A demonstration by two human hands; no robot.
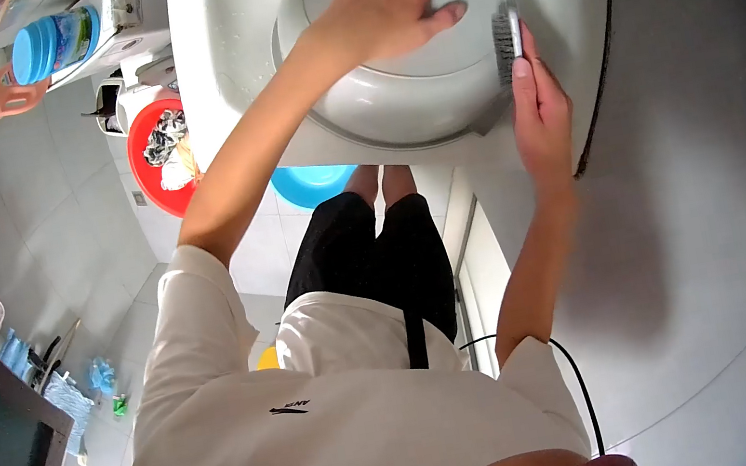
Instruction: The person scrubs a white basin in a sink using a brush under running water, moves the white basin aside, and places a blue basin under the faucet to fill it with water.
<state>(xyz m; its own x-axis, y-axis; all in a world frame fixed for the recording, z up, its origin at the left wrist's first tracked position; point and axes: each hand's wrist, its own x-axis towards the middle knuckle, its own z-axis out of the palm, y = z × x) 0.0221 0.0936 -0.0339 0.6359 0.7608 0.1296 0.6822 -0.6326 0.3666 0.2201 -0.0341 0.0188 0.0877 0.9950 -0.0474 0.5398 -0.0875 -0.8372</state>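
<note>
A round, glossy grey object (pixel 450 102) with a flat disc-shaped face lies in the white sink (pixel 214 63). My left hand (pixel 390 1) rests flat on that face, fingers spread, with nothing held. On the right, my right hand (pixel 542 104) is closed round the handle of a brush (pixel 505 41). The brush's dark bristles face left against the right edge of the round object; its handle points toward me.
A red basin (pixel 142 162) with cloths stands left of the sink, near a blue-lidded tub (pixel 35 50) and an orange bottle (pixel 8 94). Below the sink's edge is a blue basin (pixel 312 184). A dark cord (pixel 603 70) runs along the right.
</note>
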